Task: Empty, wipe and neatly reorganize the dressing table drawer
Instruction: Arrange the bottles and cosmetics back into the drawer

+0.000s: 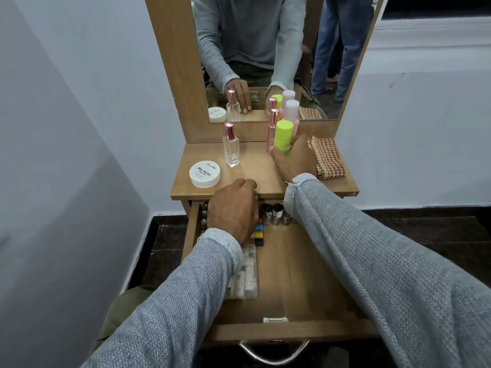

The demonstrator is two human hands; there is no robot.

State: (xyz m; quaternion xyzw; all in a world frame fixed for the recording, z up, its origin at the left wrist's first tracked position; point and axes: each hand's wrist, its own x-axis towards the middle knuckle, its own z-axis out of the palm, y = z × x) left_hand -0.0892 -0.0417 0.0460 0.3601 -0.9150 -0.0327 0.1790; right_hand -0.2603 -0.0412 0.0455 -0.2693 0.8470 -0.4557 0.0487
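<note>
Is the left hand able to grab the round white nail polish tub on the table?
Probably yes. The left hand rests at the tabletop's front edge, and the nail polish tub sits just beyond it to the left, with nothing between them.

Vantage: we look from the head, forward and down over both grey-sleeved forearms.
Facing: straight at the wooden-framed mirror [265, 49], whose glass shows us our own torso and hands.
Nearness: close; the open light-wood drawer [292, 274] fills the lower frame, and the small wooden dressing table top [255, 168] lies just past our fingertips.
Views: only this one, so nothing is shared.
Lens: wide, walls bowing at the edges.
</note>
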